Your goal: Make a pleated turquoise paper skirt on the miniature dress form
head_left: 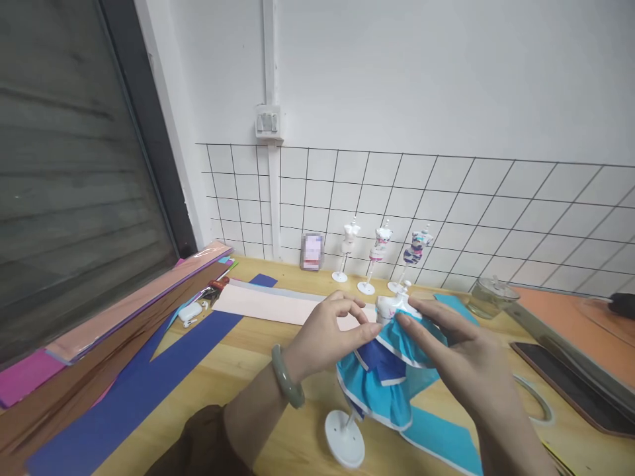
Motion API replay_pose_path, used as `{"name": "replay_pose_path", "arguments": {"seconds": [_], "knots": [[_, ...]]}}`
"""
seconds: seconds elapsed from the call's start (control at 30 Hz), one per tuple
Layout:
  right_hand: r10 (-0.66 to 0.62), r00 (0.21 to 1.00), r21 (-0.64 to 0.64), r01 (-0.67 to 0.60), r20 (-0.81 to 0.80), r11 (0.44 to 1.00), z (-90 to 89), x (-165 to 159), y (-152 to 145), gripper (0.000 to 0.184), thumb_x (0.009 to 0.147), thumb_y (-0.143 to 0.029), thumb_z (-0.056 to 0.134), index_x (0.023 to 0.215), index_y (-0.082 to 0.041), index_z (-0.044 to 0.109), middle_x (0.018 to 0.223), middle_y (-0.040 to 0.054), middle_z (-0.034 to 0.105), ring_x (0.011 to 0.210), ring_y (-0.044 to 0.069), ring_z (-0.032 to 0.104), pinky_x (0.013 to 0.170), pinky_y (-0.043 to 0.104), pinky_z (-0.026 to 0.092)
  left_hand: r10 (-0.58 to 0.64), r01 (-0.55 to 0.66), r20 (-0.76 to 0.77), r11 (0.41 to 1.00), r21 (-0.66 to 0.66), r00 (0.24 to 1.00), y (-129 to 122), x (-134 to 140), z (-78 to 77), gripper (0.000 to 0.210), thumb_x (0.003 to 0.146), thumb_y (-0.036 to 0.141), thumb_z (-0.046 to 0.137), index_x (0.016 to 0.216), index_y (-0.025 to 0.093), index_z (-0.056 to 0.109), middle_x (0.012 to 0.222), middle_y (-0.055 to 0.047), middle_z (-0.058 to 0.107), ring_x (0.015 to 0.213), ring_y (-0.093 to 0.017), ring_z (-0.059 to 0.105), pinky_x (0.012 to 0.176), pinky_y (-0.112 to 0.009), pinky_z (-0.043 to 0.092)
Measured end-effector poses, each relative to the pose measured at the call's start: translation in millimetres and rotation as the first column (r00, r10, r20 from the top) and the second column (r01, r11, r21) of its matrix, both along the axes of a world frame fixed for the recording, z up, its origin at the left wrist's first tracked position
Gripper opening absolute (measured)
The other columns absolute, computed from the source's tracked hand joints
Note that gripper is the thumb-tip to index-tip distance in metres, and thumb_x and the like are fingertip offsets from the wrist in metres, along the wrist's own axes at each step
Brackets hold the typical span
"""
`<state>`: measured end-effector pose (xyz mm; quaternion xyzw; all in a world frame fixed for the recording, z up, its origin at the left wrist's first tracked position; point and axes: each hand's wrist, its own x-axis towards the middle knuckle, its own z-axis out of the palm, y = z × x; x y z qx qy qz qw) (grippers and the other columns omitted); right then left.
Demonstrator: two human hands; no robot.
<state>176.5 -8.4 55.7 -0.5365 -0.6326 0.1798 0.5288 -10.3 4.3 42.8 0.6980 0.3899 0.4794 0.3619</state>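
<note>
A small white dress form (390, 309) on a round white base stands tilted in front of me. It wears a layered doll dress (380, 396) of turquoise and dark blue with white edging. My left hand (335, 334), a green bangle at its wrist, is closed at the left of the chest, with the thumb against the dress's upper edge. On the other side, my right hand (459, 347) pinches the turquoise top layer near the shoulder between thumb and fingers. The parts behind both hands are hidden. A turquoise strip (441, 436) lies beneath the form.
Three small dress forms (381, 248) stand along the wall grid. Blue strips (143, 390), a pale pink strip (268, 305) and an earbud case (190, 312) lie left. At right are a phone (570, 383), a tape roll (538, 400) and a lidded glass jar (491, 297).
</note>
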Motion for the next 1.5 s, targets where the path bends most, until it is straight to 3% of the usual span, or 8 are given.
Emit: {"name": "replay_pose_path", "arguments": {"seconds": [0.2, 0.6, 0.73, 0.87, 0.97, 1.1, 1.23, 1.5], "knots": [[0.0, 0.999, 0.031, -0.002, 0.04, 1.0, -1.6, -7.0, -0.3, 0.026, 0.072, -0.045, 0.07, 0.088, -0.025, 0.073, 0.099, 0.0034, 0.072, 0.093, 0.025, 0.067, 0.075, 0.031, 0.057, -0.078, 0.077, -0.018, 0.995, -0.062, 0.997, -0.8, 3.8, -2.3, 0.014, 0.074, 0.031, 0.069, 0.075, 0.018, 0.064, 0.107, -0.006, 0.061, 0.108, -0.023, 0.056, 0.093, -0.036, 0.043], [0.002, 1.0, -0.019, -0.002, -0.015, 1.0, -2.0, -8.9, 1.1, 0.035, 0.072, -0.05, 0.068, 0.092, -0.022, 0.072, 0.098, 0.0066, 0.072, 0.09, 0.027, 0.067, 0.071, 0.036, 0.057, -0.095, 0.096, 0.018, 0.992, -0.083, 0.995, 0.8, 2.8, 0.3, 0.008, 0.075, 0.023, 0.064, 0.072, 0.017, 0.06, 0.108, -0.008, 0.064, 0.106, -0.024, 0.058, 0.092, -0.04, 0.044], [-0.06, 0.993, -0.1, 0.05, -0.1, 0.994, -3.1, -4.6, 5.0, 0.041, 0.07, -0.052, 0.069, 0.096, -0.02, 0.072, 0.098, 0.0079, 0.073, 0.09, 0.029, 0.067, 0.067, 0.036, 0.056, 0.072, -0.049, -0.111, 0.979, 0.197, 0.991, -5.7, 3.7, 1.0, 0.026, 0.074, 0.017, 0.065, 0.099, 0.02, 0.058, 0.106, -0.006, 0.061, 0.105, -0.021, 0.055, 0.094, -0.04, 0.043], [-0.081, 0.985, -0.14, 0.059, -0.155, 0.988, -5.2, -2.8, 8.2, 0.046, 0.068, -0.053, 0.07, 0.099, -0.02, 0.071, 0.099, 0.0089, 0.073, 0.092, 0.03, 0.067, 0.068, 0.037, 0.056, 0.261, -0.081, -0.235, 0.812, 0.578, 0.936, -12.8, 10.9, -2.9, 0.025, 0.076, 0.011, 0.06, 0.1, 0.02, 0.059, 0.106, -0.007, 0.058, 0.105, -0.022, 0.051, 0.09, -0.039, 0.042], [-0.071, 0.977, -0.155, 0.04, -0.2, 0.987, -6.9, -6.1, 8.5, 0.047, 0.066, -0.053, 0.072, 0.098, -0.019, 0.071, 0.099, 0.0084, 0.073, 0.093, 0.03, 0.066, 0.071, 0.037, 0.056, 0.413, -0.101, -0.279, 0.694, 0.713, 0.867, -14.2, 16.9, -8.0, 0.013, 0.082, 0.013, 0.055, 0.091, 0.019, 0.062, 0.1, -0.007, 0.06, 0.096, -0.022, 0.051, 0.084, -0.039, 0.041], [-0.076, 0.975, -0.169, 0.04, -0.211, 0.985, -6.7, -9.8, 7.6, 0.048, 0.063, -0.053, 0.073, 0.097, -0.019, 0.072, 0.101, 0.0087, 0.072, 0.094, 0.03, 0.065, 0.066, 0.036, 0.057, 0.455, -0.077, -0.312, 0.656, 0.751, 0.834, -13.8, 20.1, -10.6, 0.013, 0.084, 0.01, 0.051, 0.084, 0.018, 0.062, 0.085, -0.004, 0.063, 0.088, -0.019, 0.051, 0.079, -0.036, 0.039], [-0.106, 0.974, -0.151, 0.076, -0.201, 0.986, -3.8, -8.8, 6.2, 0.046, 0.065, -0.053, 0.072, 0.097, -0.02, 0.072, 0.096, 0.0081, 0.073, 0.091, 0.03, 0.067, 0.062, 0.035, 0.056, 0.413, -0.056, -0.333, 0.694, 0.718, 0.848, -16.3, 20.3, -8.7, 0.013, 0.08, 0.013, 0.056, 0.091, 0.019, 0.06, 0.092, -0.004, 0.062, 0.091, -0.02, 0.05, 0.081, -0.036, 0.04], [-0.081, 0.983, -0.063, 0.071, -0.163, 0.995, -4.6, -14.5, 4.6, 0.041, 0.066, -0.05, 0.072, 0.093, -0.018, 0.073, 0.095, 0.0096, 0.073, 0.09, 0.03, 0.067, 0.065, 0.037, 0.057, 0.513, -0.197, -0.246, 0.662, 0.723, 0.822, -18.8, 27.9, -13.9, 0.015, 0.076, 0.008, 0.053, 0.087, 0.017, 0.059, 0.088, -0.006, 0.059, 0.087, -0.022, 0.049, 0.078, -0.039, 0.041]]}}
